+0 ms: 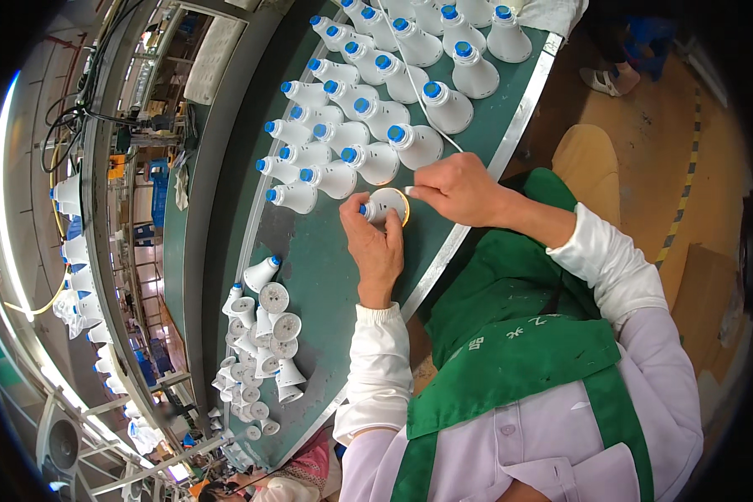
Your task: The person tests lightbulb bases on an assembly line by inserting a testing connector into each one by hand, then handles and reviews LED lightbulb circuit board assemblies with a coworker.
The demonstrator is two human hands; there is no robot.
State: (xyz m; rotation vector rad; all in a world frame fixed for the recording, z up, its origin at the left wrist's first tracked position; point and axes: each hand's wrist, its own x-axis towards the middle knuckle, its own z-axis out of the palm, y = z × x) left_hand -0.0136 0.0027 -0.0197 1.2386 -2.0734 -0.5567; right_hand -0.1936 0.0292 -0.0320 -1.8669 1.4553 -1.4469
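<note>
My left hand is closed around a white cone-shaped housing with a blue cap, tilted over the green bench. Its wide, yellowish rim faces my right hand. Beside that rim, my right hand is closed in a pinch on something small with a white tip, mostly hidden by the fingers. A thin white cord crosses the bench from the far side and reaches the back of this hand; whether it joins the tip is hidden. Upright blue-capped white cones stand in rows just beyond my hands.
At the left, loose white cones lie in a heap, several showing their flat ends. A metal strip edges the green bench before me. Another person in pink sits at the lower left. A foot in a white shoe shows at upper right.
</note>
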